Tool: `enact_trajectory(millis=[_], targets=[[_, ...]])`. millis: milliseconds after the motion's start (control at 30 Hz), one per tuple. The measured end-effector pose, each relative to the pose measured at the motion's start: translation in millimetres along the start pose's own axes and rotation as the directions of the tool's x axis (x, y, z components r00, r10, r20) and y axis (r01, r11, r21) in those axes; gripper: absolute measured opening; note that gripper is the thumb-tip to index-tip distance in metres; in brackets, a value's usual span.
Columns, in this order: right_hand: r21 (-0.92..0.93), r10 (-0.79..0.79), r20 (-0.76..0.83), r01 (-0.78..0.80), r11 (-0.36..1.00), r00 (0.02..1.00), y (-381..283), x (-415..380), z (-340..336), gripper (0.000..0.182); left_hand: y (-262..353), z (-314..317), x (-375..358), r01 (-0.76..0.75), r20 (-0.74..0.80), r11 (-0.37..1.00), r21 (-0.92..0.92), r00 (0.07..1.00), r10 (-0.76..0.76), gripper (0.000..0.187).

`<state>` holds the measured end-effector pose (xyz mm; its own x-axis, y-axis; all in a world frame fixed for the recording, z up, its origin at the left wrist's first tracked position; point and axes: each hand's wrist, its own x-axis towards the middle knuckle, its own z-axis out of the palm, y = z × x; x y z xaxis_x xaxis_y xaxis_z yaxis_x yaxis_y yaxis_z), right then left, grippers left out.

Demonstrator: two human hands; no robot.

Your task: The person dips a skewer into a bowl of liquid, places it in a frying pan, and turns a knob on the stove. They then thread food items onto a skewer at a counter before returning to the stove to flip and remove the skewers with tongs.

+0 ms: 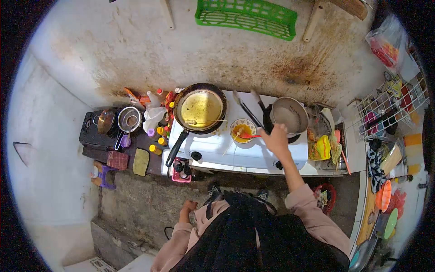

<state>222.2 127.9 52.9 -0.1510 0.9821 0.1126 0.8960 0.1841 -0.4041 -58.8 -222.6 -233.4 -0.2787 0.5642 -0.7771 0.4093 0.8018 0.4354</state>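
My right hand (275, 139) is closed round the dark handles of black tongs (247, 111), whose tips point up and left between the frying pan and the pot. Just left of that hand, a patterned bowl (243, 131) of orange-yellow liquid holds a red utensil (250, 136). The black frying pan (183, 134) on the left of the white stove (217, 156) contains yellow oil. A grey pot (290, 116) stands on the stove's right side. My left hand (190, 205) hangs low, away from the stove; its fingers look curled but too small to make out.
Bottles (155, 149) and a strainer (129, 119) crowd the left side. On the right are a yellow packet (322, 148) and a white wire rack (380, 109). A green basket (247, 18) hangs on the wall. A red bin (332, 195) stands on the floor.
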Motion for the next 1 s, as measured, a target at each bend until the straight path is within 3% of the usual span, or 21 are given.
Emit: enact_trajectory(millis=[33, 133, 333, 367, 533, 567, 667, 767, 867, 900, 967, 1000], targets=[[0.023, -0.007, -0.008, 0.007, 1.0, 1.0, -5, -2, 6, 0.065, -5, 2, 2, 0.004, -0.007, 0.998, -0.063, 1.0, -0.005, 0.032], [0.182, 0.001, -0.093, 0.016, 0.983, 0.996, -19, -12, 3, 0.062, -23, -3, 10, -0.215, 0.003, 0.969, 0.122, 0.976, 0.216, 0.034], [0.353, 0.09, -0.452, 0.086, 0.932, 0.887, 31, -34, -53, 0.041, -36, 4, 35, -0.096, 0.129, 0.982, 0.16, 0.989, 0.075, 0.032], [0.387, 0.163, -0.488, 0.045, 0.921, 0.857, 53, -40, -59, 0.05, -31, 4, 40, -0.103, 0.151, 0.978, 0.184, 0.986, 0.075, 0.031], [0.515, 0.51, -0.596, -0.192, 0.835, 0.62, 158, -104, -98, 0.046, 40, 9, 67, -0.229, 0.254, 0.932, 0.283, 0.954, 0.157, 0.031], [0.578, 0.598, -0.547, -0.253, 0.776, 0.585, 184, -118, -100, 0.046, 59, 14, 73, -0.267, 0.28, 0.919, 0.291, 0.942, 0.185, 0.031], [0.485, 0.698, -0.493, -0.502, 0.716, 0.519, 244, -150, -107, 0.05, 126, 37, 73, -0.381, 0.361, 0.88, 0.285, 0.893, 0.269, 0.031], [0.295, 0.701, -0.449, -0.649, 0.702, 0.554, 313, -157, -100, 0.056, 199, 68, 59, -0.504, 0.445, 0.826, 0.25, 0.818, 0.364, 0.032], [0.083, 0.687, -0.252, -0.692, 0.717, 0.681, 338, -128, -117, 0.062, 259, 107, 34, -0.629, 0.54, 0.731, 0.263, 0.724, 0.428, 0.033], [0.019, 0.624, -0.344, -0.659, 0.752, 0.702, 353, -115, -103, 0.062, 271, 123, 32, -0.666, 0.568, 0.66, 0.347, 0.709, 0.418, 0.033], [-0.126, 0.581, -0.324, -0.643, 0.755, 0.746, 374, -88, -88, 0.061, 288, 155, 26, -0.694, 0.583, 0.454, 0.559, 0.718, 0.38, 0.033], [-0.197, 0.555, -0.306, -0.622, 0.757, 0.773, 379, -75, -77, 0.061, 291, 162, 19, -0.688, 0.563, 0.453, 0.567, 0.725, 0.396, 0.033]])
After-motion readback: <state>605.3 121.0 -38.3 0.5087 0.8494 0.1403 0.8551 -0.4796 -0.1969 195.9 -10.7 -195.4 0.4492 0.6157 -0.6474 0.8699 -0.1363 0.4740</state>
